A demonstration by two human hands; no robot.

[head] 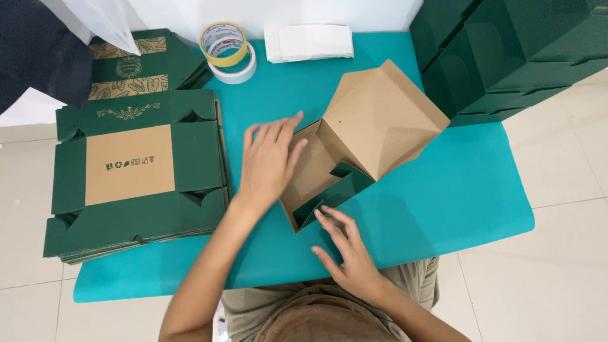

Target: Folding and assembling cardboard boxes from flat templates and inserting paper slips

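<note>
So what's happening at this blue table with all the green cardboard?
A person is folding a half-formed box, green outside and brown inside, on the teal table. The left hand presses flat on one side wall, while the right hand touches the box's near green flap with its fingertips. The lid panel stands open. A stack of flat unfolded box blanks lies at the left, finished green boxes are piled at the far right, and two tape rolls sit at the back.

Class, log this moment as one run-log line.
left hand: pressing box wall | right hand: touching green flap | half-folded cardboard box on teal table
</note>
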